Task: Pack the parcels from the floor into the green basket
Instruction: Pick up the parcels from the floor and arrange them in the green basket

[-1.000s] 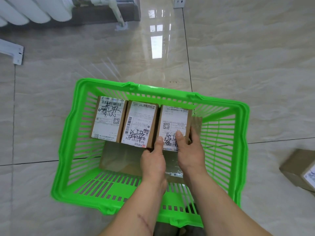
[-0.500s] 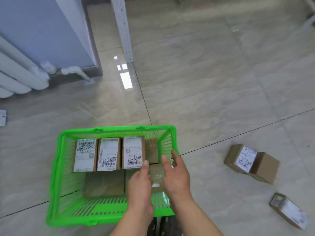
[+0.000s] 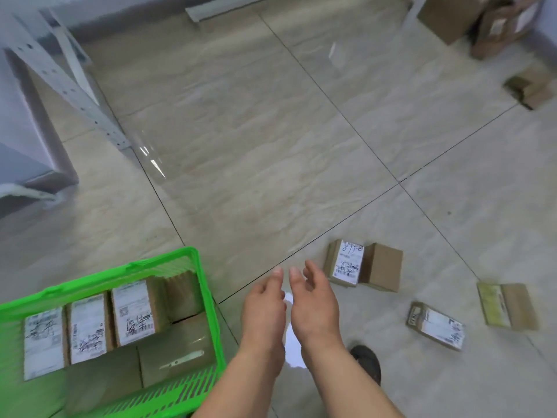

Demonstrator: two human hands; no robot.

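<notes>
Head view, looking down on a glossy beige tiled floor (image 3: 271, 146). Both hands are out over the floor to the right of the green slatted plastic basket (image 3: 208, 300), empty, fingers loosely spread and slightly curled; the left hand (image 3: 263, 306) and right hand (image 3: 313, 303) lie side by side, almost touching, and neither grip holds anything.

The basket already carries a row of three small brown cardboard parcels with white printed labels (image 3: 90, 327) standing against its far wall, with further plain brown boxes beside and in front of them.

The nearest loose item is the small brown cardboard parcel with a white scribbled label (image 3: 346, 263), lying on the floor just beyond and to the right of the right fingertips (image 3: 310, 267), not yet touched. A plain brown cardboard box (image 3: 382, 267) sits against its right side; the two appear to touch, though blur makes the seam uncertain. Two more labelled parcels lie farther right: a tilted one nearer the person (image 3: 437, 325) and a yellowish-edged one (image 3: 506, 306) beyond it.

Handling, as a judgement: the parcels look light, rigid and square-edged, with taped card faces that give fair friction; the glossy labels may be slightly slick. One hand should span a parcel across its two narrow side faces, thumb opposite fingers. For the nearest parcel the left side is free, while the right side is blocked by the neighbouring box, so a top-and-bottom-edge hold, or sliding it clear first, seems the safer choice.
</notes>
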